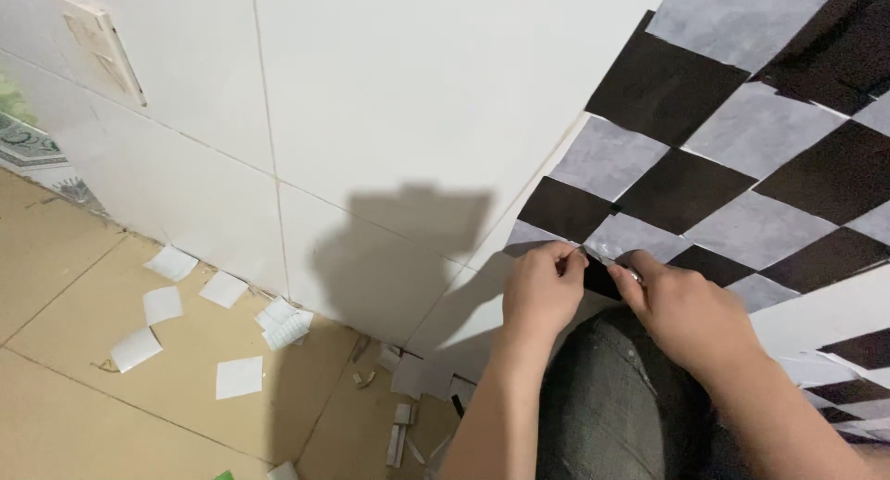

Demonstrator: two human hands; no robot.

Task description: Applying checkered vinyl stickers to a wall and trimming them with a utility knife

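A black and grey checkered sticker sheet (pixel 742 155) partly covers the white tiled wall (pixel 389 100). My left hand (pixel 540 290) pinches the sheet's lower left edge with its fingertips. My right hand (pixel 681 313) is just to the right, its thumb and finger pinched on a thin clear or silvery strip (pixel 612 257) at the same edge. Both hands meet at the border between sheet and bare tile. My knee in dark grey trousers (pixel 612 396) is below the hands.
Several white paper backing squares (pixel 162 304) lie scattered on the tan floor tiles (pixel 65 285) along the wall's base. Small scraps (pixel 400 424) lie near my knee. A white switch plate (pixel 97 39) is on the wall at upper left.
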